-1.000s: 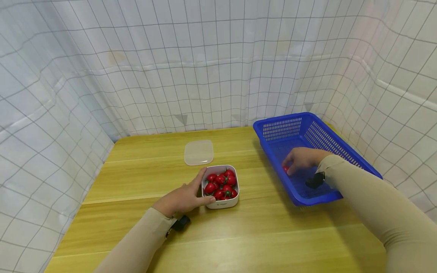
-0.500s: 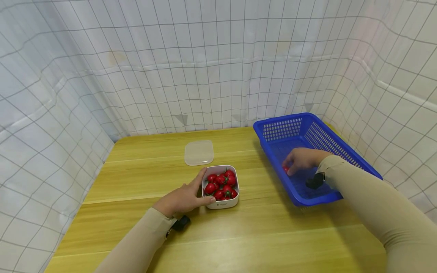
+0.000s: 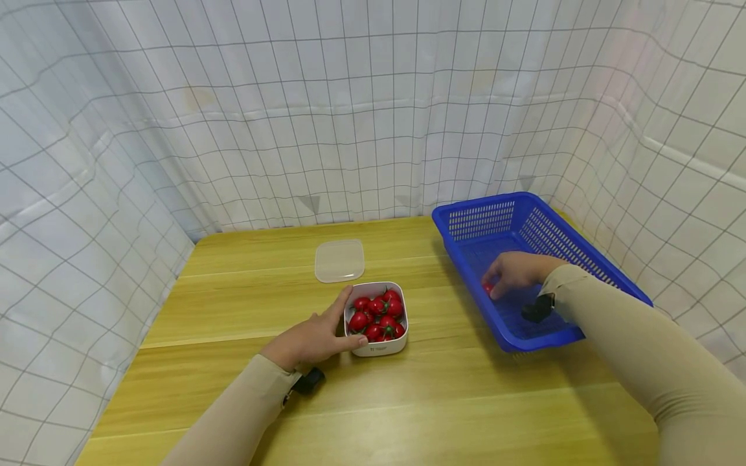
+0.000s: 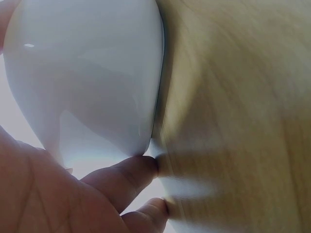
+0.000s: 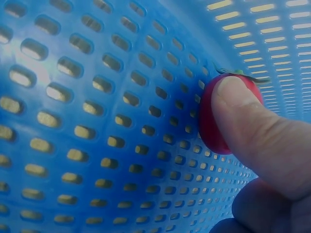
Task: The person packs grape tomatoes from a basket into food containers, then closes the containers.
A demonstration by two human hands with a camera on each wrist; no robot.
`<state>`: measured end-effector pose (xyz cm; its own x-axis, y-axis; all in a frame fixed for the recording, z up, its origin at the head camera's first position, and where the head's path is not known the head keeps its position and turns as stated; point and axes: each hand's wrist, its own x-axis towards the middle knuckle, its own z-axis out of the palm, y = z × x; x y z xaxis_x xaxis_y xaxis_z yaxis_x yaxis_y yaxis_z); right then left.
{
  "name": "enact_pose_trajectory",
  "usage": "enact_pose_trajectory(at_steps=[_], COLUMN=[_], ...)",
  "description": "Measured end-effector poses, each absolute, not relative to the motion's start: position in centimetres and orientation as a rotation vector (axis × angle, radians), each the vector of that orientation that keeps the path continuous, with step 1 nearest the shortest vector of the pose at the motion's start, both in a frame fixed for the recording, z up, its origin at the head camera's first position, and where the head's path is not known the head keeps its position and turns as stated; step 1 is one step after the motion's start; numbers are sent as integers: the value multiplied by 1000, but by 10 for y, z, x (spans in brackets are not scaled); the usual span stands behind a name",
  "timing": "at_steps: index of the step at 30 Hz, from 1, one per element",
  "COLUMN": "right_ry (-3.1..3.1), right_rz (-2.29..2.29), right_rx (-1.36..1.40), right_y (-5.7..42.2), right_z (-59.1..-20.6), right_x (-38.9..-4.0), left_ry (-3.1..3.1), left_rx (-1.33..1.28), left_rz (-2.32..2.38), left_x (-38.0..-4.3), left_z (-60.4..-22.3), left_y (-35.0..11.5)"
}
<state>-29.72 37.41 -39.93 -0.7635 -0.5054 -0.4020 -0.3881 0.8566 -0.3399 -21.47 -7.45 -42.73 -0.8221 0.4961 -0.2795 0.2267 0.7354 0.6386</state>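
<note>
In the head view, a small white square container (image 3: 380,349) full of red cherry tomatoes (image 3: 376,307) stands on the table. My left hand (image 3: 311,336) grips it from the left, thumb at the near side and a finger at the far left corner. The left wrist view shows the container's smooth side (image 4: 87,73) against the fingers. Inside the blue plastic basket (image 3: 466,268), my right hand (image 3: 515,270) pinches a single cherry tomato (image 5: 211,119) with a green stem. Its thumb (image 5: 257,128) presses on the tomato, close to the basket's slotted wall.
A clear, flat square lid (image 3: 340,261) lies on the wooden table (image 3: 233,310) behind the container. White grid-patterned curtains (image 3: 373,116) enclose the table at the back and sides. The basket's raised rim surrounds the right hand.
</note>
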Motion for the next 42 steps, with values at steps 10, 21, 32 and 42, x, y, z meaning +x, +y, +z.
enact_pose_trajectory(at_steps=[10,21,32,42], right_ry=[2564,2702,2763,2784], right_rz=[-345,-433,-530,-539], right_rx=[-669,-640,-606,-704], right_y=[377,376,364,336], right_z=[-399,-371,-328,-304], right_x=[-301,-302,-300,-293], left_ry=[2501,2498,2494,2477], left_rx=[546,558,548,540], left_rz=[848,846,846,888], left_x=[-215,-214,-214,-212], left_z=[-427,-427,-426,-426], left_y=[-76,-76,-75,-73])
